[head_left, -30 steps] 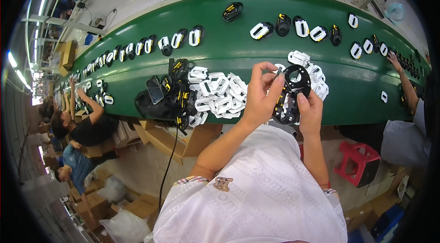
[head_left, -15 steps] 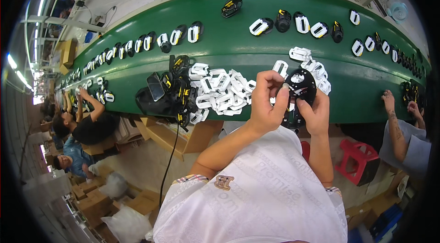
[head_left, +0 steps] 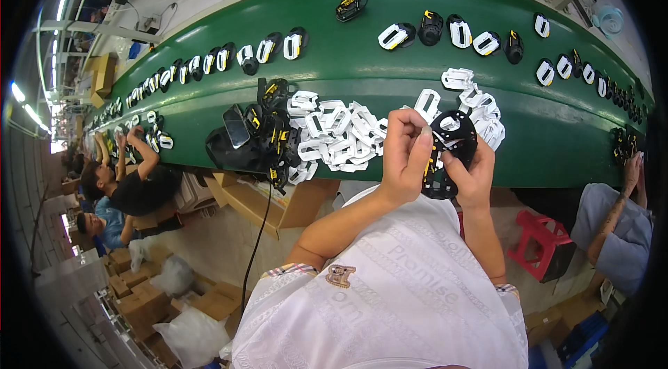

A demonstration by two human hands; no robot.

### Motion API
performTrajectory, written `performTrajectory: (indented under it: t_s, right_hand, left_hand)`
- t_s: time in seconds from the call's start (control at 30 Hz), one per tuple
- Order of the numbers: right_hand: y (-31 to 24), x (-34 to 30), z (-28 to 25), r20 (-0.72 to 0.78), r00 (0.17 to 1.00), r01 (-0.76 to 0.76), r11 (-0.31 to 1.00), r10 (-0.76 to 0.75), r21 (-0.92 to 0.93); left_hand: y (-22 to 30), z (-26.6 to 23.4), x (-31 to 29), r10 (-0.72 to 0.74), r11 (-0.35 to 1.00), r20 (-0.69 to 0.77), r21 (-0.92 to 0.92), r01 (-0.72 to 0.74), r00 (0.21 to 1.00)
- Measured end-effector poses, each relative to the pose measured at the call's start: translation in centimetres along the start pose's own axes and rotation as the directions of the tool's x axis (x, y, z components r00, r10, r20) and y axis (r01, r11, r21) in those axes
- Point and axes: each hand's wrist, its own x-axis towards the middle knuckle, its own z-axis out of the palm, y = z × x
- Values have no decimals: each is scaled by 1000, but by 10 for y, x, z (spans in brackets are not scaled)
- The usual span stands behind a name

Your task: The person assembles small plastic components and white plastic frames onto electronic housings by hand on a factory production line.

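My left hand (head_left: 405,160) is closed on the left edge of a black plastic housing (head_left: 456,127), its thumb lying along the side. From the right, my right hand (head_left: 474,180) grips the same housing, with its thumb pressed against the inner face. The housing is held up over the near edge of the green bench and has a whitish patch inside. Its lower end (head_left: 438,185) shows yellow marks between my hands. A heap of white oval frames (head_left: 341,131) lies left of my hands, and a smaller pile of white frames (head_left: 487,118) lies just behind them.
Left of the heap, black-and-yellow housings (head_left: 277,139) lie beside a phone (head_left: 236,127) on a dark bag (head_left: 226,153). Rows of housings with white frames (head_left: 293,43) line the green bench (head_left: 348,66). A cardboard box (head_left: 292,205), a red stool (head_left: 539,244) and co-workers (head_left: 612,223) are nearby.
My right thumb has moved down and left across the housing, and its lower end shows more now. At the right, a co-worker's hands have drawn together near the black parts.
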Motion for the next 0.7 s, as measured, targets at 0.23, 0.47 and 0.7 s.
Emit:
performTrajectory:
  t_s: [0.23,0.47,0.7]
  right_hand:
    - [6,0,-8,20,999,-51,998,51,38]
    - [10,3,-8,15,998,-68,996,67,51]
    - [8,8,-9,87,979,-196,971,185,136]
  left_hand:
    - [-8,1,-1,-26,999,-12,-39,26,1000]
    - [1,1,12,-117,991,-23,-75,115,993]
    - [-1,4,5,-12,998,-67,-61,8,998]
